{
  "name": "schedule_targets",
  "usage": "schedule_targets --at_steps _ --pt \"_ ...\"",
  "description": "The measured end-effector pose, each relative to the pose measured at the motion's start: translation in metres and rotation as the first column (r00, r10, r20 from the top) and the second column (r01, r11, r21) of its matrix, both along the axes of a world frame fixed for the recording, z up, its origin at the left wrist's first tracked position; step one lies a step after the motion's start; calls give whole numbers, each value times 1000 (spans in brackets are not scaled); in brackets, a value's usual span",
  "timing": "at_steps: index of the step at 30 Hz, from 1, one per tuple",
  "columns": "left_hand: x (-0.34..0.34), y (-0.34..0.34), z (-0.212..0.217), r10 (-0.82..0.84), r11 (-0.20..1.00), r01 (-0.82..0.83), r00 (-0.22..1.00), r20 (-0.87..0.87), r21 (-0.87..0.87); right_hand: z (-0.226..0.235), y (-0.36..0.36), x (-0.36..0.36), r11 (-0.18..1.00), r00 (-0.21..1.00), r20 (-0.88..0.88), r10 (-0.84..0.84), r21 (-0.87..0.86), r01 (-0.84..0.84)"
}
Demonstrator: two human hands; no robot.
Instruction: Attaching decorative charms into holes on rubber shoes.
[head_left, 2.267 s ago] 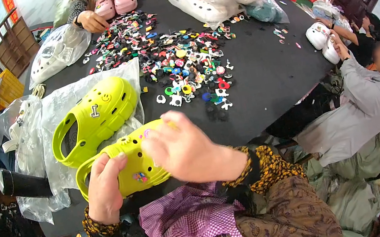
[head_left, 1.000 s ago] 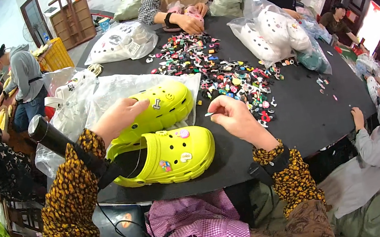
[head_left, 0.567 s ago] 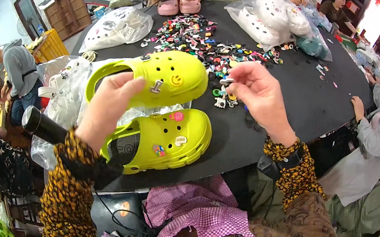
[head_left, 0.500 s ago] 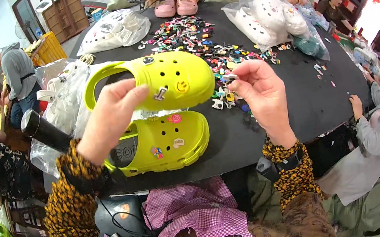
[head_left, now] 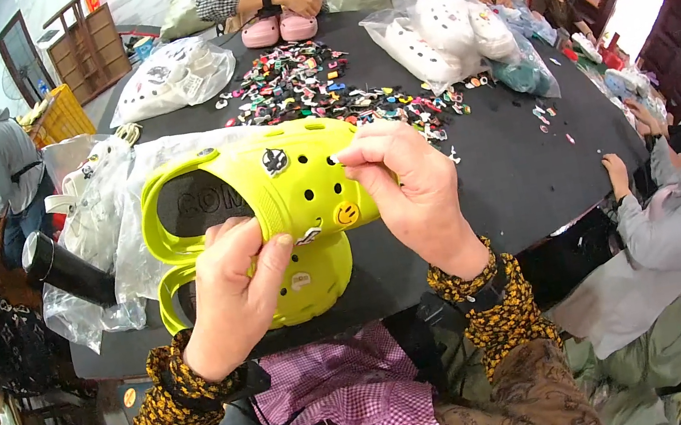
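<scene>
A lime-green clog (head_left: 289, 199) is held up by my left hand (head_left: 232, 293), thumb on the upper near the strap side and fingers curled round the opening. Charms sit in some of its holes, among them a yellow smiley (head_left: 347, 214) and a round black-and-white charm (head_left: 274, 162). My right hand (head_left: 418, 190) pinches a small whitish charm (head_left: 335, 159) against a hole near the toe; the fingertips hide most of it. Beneath lies a second lime-green clog (head_left: 325, 282) on the table, partly covered by the first.
Loose colourful charms (head_left: 292, 85) are heaped mid-table. Clear bags of white clogs (head_left: 446, 33) stand far right, with another white bag (head_left: 174, 76) far left. A black cylinder (head_left: 67, 272) lies at left. Across the table, a person sits behind pink clogs (head_left: 297, 25).
My right hand has brought the small charm from above the heap to the clog's upper. The held clog has tilted, showing more of its upper and insole. The whole view has shifted.
</scene>
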State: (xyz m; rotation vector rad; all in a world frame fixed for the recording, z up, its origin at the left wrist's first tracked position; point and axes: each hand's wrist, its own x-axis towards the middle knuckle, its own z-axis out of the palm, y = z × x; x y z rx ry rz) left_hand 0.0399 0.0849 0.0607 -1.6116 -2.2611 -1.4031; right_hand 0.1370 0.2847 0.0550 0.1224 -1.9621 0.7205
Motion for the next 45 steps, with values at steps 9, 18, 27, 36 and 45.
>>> schedule_targets --at_steps 9,18,27,36,45 --pt "3 1 -5 7 998 -5 999 -37 70 -7 -4 3 998 999 21 -50 -33 51" --pt "8 3 -5 3 995 3 998 -60 99 -7 -2 2 890 978 -127 -165 408 203" --pt "8 6 -10 24 992 -13 996 -89 123 3 -18 18 702 953 -26 -303 670 242" --pt "9 13 -17 35 985 -7 986 -160 172 1 -28 24 581 916 29 -401 780 230" --pt "4 14 -20 4 979 36 981 -194 200 0 -36 20 587 894 100 -437 785 200"
